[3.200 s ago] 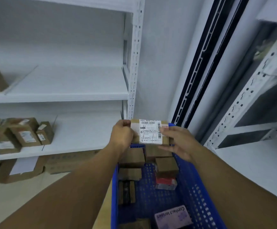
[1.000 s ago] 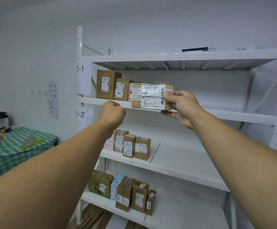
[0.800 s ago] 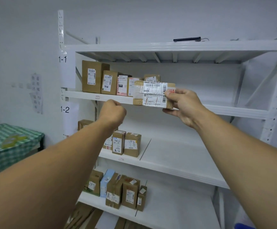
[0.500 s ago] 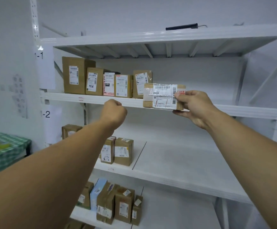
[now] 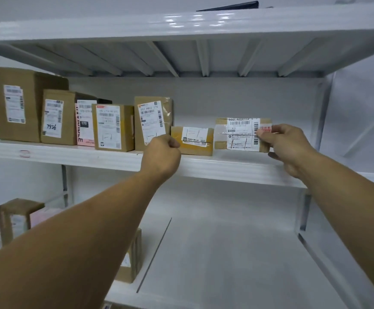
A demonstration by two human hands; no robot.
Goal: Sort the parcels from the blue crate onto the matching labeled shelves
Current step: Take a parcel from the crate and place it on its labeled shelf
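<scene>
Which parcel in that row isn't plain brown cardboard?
The pink parcel, third from the left on the shelf; the others showing there are brown cardboard.

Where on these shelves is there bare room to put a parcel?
Upper shelf: bare between the small low parcel and the right upright, where the right hand holds the taped parcel. Lower shelf: bare right of its seam. Upper left is packed with boxes.

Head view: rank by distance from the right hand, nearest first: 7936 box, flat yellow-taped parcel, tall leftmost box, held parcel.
1. Held parcel: pinched in the right hand, right end of the row.
2. Flat yellow-taped parcel: just left of it.
3. 7936 box: much further left.
4. Tall leftmost box: far left end.
</scene>
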